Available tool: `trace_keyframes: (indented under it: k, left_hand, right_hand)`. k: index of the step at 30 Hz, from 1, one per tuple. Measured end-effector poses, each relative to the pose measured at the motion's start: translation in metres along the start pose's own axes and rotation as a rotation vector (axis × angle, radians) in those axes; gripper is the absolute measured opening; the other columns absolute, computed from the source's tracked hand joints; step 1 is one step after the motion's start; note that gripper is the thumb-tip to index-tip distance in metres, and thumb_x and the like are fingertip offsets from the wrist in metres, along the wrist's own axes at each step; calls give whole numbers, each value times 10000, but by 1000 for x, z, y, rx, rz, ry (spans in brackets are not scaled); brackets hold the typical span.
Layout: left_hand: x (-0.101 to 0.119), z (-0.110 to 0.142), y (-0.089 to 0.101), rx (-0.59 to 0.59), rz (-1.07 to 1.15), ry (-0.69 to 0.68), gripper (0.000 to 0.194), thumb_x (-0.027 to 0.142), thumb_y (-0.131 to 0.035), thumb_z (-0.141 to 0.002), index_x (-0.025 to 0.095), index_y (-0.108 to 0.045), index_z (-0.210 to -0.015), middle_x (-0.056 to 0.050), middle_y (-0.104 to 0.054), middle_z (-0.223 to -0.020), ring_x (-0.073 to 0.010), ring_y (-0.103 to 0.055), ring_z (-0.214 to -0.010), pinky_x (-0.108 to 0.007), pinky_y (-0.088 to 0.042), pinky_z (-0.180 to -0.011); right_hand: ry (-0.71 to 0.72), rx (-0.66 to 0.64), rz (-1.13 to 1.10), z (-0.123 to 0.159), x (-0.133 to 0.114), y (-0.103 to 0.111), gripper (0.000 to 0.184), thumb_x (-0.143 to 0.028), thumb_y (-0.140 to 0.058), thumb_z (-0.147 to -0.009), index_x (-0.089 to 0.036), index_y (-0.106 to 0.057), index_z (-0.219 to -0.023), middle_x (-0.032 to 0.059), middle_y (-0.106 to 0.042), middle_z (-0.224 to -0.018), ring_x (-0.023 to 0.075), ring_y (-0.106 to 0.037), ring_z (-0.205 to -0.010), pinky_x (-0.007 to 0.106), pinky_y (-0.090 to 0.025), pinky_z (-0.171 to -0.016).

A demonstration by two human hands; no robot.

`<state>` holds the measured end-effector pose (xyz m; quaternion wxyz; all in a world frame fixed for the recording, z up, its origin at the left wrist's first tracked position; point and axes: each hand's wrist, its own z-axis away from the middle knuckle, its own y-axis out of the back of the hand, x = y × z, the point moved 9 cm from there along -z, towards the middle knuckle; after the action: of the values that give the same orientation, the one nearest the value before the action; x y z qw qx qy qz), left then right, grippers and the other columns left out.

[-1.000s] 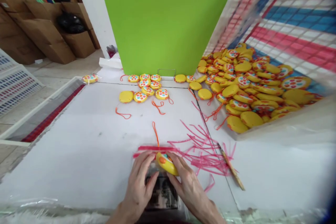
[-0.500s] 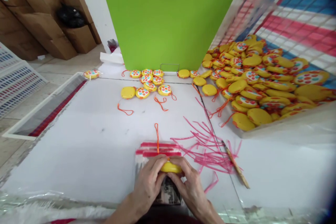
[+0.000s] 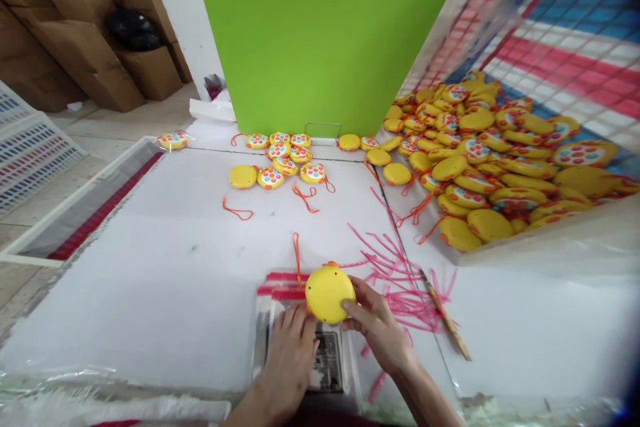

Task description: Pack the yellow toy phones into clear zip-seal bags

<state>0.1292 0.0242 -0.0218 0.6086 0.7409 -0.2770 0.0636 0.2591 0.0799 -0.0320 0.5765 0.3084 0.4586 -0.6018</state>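
My right hand (image 3: 379, 327) grips a round yellow plastic toy (image 3: 327, 293) by its right edge, thumb on the plain back, which has small screw holes. The toy is tilted up toward me, and its front is hidden. Below and left of it, my left hand (image 3: 293, 350) lies with fingers stretched over a stack of clear zip bags (image 3: 345, 373) with red top strips and a dark printed panel. Its fingertips are close to the toy; whether they touch it I cannot tell. An orange cord loop (image 3: 297, 257) extends beyond the bags' top edge.
Pink plastic strips (image 3: 400, 300) lie right of the bags beside a thin wooden-handled tool (image 3: 447, 320). A large heap of yellow toys (image 3: 480, 173) fills the right side. Several toys (image 3: 271, 177) sit near the green panel (image 3: 325, 40); one bagged toy (image 3: 173, 140) rests far left.
The toy, earlier edge-on between both hands, is now raised in my right hand with its back showing. My left hand has let go and come down on the bags.
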Motion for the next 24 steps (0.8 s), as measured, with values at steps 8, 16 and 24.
trace_keyframes:
  k: [8, 16, 24]
  left_hand:
    - [8, -10, -14, -50, -96, -102, 247, 35, -422, -827, 150, -577, -981, -96, -604, -967, -246, -540, -888, -424, -457, -790]
    - [-15, -6, -1, -6, 306, 112, 294, 77, -462, -832, 186, -523, -1097, -69, -610, -1017, -210, -534, -930, -364, -458, -802]
    - [-5, -8, -5, 50, 226, -45, 273, 112, -364, -867, 171, -605, -982, -91, -617, -937, -221, -534, -887, -385, -460, -775]
  right_hand:
    - [-13, 39, -9, 9, 6, 7, 439, -388, -675, -700, -167, -590, -1070, 63, -626, -947, 166, -588, -767, 235, -499, -540]
    - [-72, -111, 343, 27, 17, 32, 501, -500, -585, -773, -194, -512, -1163, 49, -604, -966, 116, -576, -563, 294, -524, -553]
    - [-55, -178, 98, 31, -4, -1, 584, -496, -593, -774, -216, -471, -1272, 91, -575, -1134, 185, -601, -851, 260, -545, -589]
